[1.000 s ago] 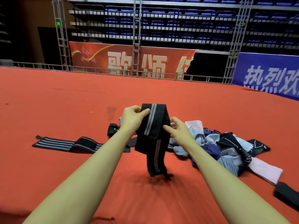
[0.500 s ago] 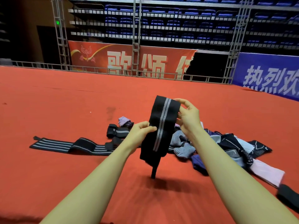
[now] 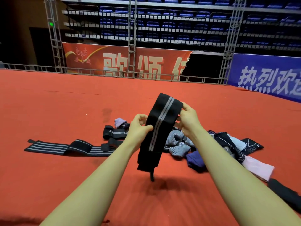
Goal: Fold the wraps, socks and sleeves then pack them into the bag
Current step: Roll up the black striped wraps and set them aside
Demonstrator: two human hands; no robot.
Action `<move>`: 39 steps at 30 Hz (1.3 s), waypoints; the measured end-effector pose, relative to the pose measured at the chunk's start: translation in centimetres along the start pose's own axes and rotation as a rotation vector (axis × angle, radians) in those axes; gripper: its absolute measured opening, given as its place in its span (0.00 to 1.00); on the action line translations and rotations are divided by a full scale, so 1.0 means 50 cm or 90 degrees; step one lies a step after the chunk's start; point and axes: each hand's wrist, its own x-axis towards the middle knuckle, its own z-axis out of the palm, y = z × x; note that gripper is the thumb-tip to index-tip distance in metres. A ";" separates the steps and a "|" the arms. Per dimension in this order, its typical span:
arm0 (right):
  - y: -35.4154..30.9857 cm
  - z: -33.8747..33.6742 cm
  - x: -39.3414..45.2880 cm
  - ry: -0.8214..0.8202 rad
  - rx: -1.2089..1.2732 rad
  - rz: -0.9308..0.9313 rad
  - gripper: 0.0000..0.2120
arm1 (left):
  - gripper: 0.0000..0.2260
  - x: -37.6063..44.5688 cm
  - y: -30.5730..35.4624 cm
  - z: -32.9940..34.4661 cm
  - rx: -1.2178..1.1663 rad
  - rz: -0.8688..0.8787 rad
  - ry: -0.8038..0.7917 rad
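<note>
Blue banner reading 热烈欢; left hand and right hand each pinching black grey-striped wrap, folded, hanging.

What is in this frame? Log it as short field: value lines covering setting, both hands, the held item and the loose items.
setting: red carpet floor, banners and empty seating behind
left hand: pinches the held wrap's left edge
right hand: grips its upper right edge
held wrap: black, grey centre stripe, doubled over, hanging
flat wrap: striped, stretched out on the carpet, left
pile: mixed socks and sleeves, right
bag: not identifiable
</note>
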 end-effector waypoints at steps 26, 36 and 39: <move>0.069 -0.001 -0.063 -0.026 -0.251 -0.144 0.07 | 0.14 -0.015 0.038 0.020 0.267 0.124 0.029; 0.060 0.002 -0.067 -0.249 -0.167 -0.174 0.11 | 0.05 -0.012 0.052 -0.028 0.251 0.054 -0.100; 0.078 0.015 -0.069 -0.207 -0.173 -0.170 0.12 | 0.10 -0.001 0.038 -0.025 0.290 0.024 -0.065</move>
